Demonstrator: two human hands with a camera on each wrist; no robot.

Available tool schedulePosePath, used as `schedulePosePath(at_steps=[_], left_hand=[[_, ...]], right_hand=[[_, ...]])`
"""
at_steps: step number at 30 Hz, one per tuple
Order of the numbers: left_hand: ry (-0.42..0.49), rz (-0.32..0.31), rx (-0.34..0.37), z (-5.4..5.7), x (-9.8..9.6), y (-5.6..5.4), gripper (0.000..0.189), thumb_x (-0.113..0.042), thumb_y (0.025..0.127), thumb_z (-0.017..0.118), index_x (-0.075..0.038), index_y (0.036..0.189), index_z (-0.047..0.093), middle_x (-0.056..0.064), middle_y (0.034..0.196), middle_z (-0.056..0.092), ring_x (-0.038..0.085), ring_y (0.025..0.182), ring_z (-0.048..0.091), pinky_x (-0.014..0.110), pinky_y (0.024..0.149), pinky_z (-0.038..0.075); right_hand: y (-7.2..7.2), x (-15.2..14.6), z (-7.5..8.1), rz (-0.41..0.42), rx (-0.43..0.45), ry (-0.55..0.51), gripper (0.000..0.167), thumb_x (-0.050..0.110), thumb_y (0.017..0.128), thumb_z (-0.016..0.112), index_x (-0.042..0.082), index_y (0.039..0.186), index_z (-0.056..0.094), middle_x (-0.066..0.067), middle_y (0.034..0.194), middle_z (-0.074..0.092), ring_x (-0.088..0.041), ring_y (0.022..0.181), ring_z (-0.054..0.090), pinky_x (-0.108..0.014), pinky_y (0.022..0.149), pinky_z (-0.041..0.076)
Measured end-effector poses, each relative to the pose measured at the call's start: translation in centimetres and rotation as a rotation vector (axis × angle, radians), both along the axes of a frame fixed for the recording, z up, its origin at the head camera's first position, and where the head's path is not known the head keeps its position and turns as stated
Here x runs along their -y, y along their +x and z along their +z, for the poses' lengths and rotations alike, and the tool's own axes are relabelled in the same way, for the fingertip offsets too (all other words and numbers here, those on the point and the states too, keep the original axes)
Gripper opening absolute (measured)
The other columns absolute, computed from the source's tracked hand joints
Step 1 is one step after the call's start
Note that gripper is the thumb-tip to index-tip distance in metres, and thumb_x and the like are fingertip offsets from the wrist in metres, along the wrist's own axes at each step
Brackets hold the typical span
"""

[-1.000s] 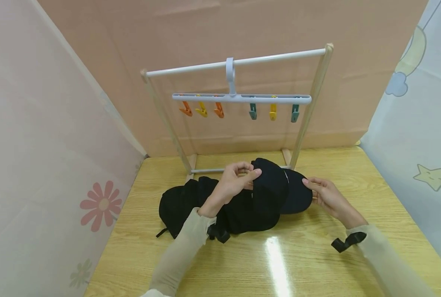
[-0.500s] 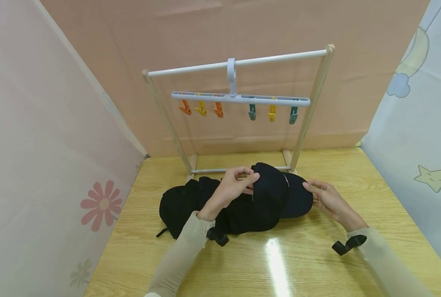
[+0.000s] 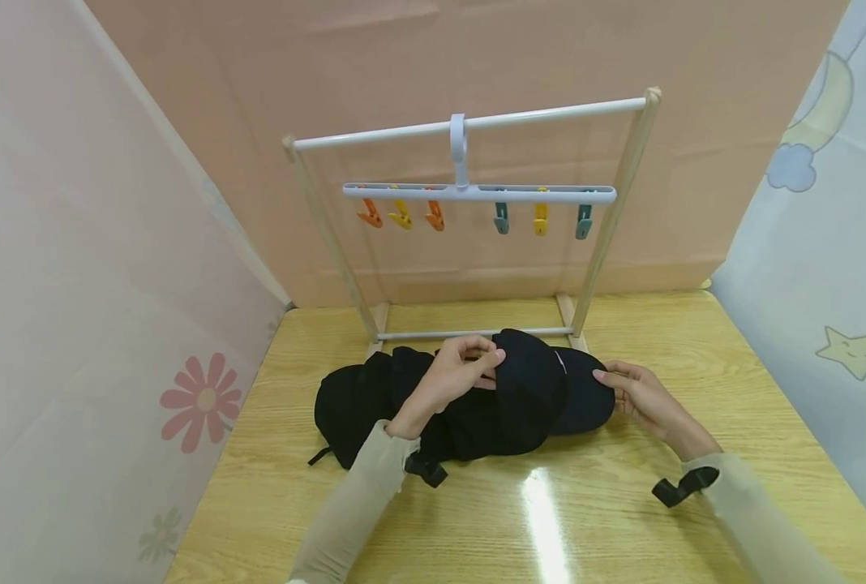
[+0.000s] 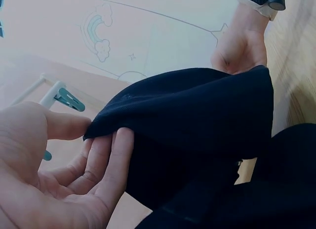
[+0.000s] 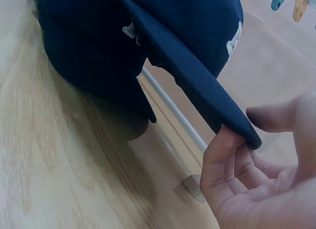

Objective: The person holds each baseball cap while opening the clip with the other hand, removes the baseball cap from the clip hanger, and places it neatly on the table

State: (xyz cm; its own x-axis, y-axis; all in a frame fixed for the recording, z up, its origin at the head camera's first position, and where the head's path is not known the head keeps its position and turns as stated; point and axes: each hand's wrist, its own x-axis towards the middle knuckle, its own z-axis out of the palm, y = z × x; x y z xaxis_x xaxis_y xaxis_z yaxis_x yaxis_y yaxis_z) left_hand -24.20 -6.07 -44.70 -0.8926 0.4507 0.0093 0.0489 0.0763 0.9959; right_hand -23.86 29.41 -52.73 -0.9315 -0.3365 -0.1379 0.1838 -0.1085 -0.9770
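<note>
A dark baseball cap (image 3: 528,381) is held between both hands, its brim toward the right. My left hand (image 3: 456,375) pinches the back edge of the crown between thumb and fingers; the left wrist view shows the cloth (image 4: 187,105) folded there. With thumb above and fingers below, my right hand (image 3: 640,397) grips the tip of the brim (image 5: 197,86). White embroidery (image 5: 234,39) marks the cap's front in the right wrist view. More black caps (image 3: 356,410) lie in a row on the table to the left, partly hidden behind my left arm.
Behind the caps stands a rack (image 3: 550,113) with a white top bar and wooden side posts. From it hangs a pale hanger (image 3: 477,193) bearing several clothespins (image 3: 540,219) in orange, yellow and teal. The wooden table (image 3: 696,341) meets patterned cloth walls at both sides.
The held cap and both hands have sunk slightly toward the table. Both grips stay the same, and the caps at the left lie where they were.
</note>
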Motion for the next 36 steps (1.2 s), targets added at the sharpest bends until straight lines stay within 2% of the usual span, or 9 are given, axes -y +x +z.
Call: schedulePosePath(at_steps=[7, 11, 20, 25, 29, 36], left_hand=[[-0.017, -0.010, 0.007, -0.7, 0.3, -0.2, 0.023, -0.016, 0.108, 0.065, 0.002, 0.121, 0.071, 0.015, 0.108, 0.071, 0.019, 0.088, 0.073, 0.038, 0.084, 0.066], [-0.037, -0.011, 0.011, -0.9, 0.6, -0.2, 0.024, -0.017, 0.109, 0.064, 0.000, 0.123, 0.071, 0.016, 0.109, 0.072, 0.020, 0.090, 0.074, 0.038, 0.084, 0.066], [-0.079, 0.032, 0.028, -1.3, 0.9, 0.0, 0.022, -0.019, 0.107, 0.068, -0.002, 0.120, 0.075, 0.015, 0.107, 0.074, 0.022, 0.088, 0.075, 0.037, 0.082, 0.066], [-0.112, 0.055, 0.013, -1.1, 1.0, 0.1, 0.020, -0.018, 0.106, 0.070, -0.002, 0.117, 0.076, 0.014, 0.103, 0.074, 0.022, 0.085, 0.077, 0.036, 0.079, 0.066], [-0.172, 0.082, -0.013, -1.1, 1.1, 0.4, 0.023, -0.018, 0.104, 0.072, -0.001, 0.119, 0.076, 0.013, 0.101, 0.075, 0.023, 0.081, 0.079, 0.034, 0.076, 0.066], [-0.284, 0.127, -0.070, -0.6, 1.1, 1.0, 0.024, -0.021, 0.101, 0.077, -0.003, 0.115, 0.079, 0.007, 0.096, 0.078, 0.020, 0.073, 0.078, 0.032, 0.072, 0.065]], right_hand=[[0.0, -0.2, -0.6, 0.000, -0.005, 0.048, 0.015, 0.016, 0.113, 0.056, 0.007, 0.123, 0.062, 0.003, 0.100, 0.076, -0.008, 0.083, 0.074, -0.025, 0.071, 0.062], [0.1, -0.2, -0.6, -0.006, 0.005, 0.091, 0.023, 0.020, 0.113, 0.057, 0.003, 0.129, 0.058, 0.004, 0.105, 0.075, -0.009, 0.087, 0.074, -0.025, 0.074, 0.062], [0.2, -0.2, -0.8, -0.020, 0.035, 0.153, 0.033, 0.024, 0.112, 0.058, 0.001, 0.137, 0.056, 0.006, 0.110, 0.073, -0.010, 0.094, 0.073, -0.027, 0.081, 0.062], [0.1, -0.2, -1.1, -0.015, 0.026, 0.209, 0.052, 0.027, 0.113, 0.058, -0.007, 0.149, 0.046, 0.009, 0.113, 0.074, -0.008, 0.099, 0.074, -0.028, 0.085, 0.063], [0.0, 0.1, -1.3, -0.012, 0.020, 0.247, 0.064, 0.028, 0.112, 0.058, -0.014, 0.155, 0.037, 0.011, 0.112, 0.074, -0.007, 0.100, 0.074, -0.028, 0.087, 0.062], [-0.1, 0.5, -1.7, -0.027, 0.013, 0.271, 0.055, 0.027, 0.111, 0.061, -0.012, 0.147, 0.047, 0.009, 0.108, 0.074, -0.009, 0.095, 0.074, -0.029, 0.083, 0.063]])
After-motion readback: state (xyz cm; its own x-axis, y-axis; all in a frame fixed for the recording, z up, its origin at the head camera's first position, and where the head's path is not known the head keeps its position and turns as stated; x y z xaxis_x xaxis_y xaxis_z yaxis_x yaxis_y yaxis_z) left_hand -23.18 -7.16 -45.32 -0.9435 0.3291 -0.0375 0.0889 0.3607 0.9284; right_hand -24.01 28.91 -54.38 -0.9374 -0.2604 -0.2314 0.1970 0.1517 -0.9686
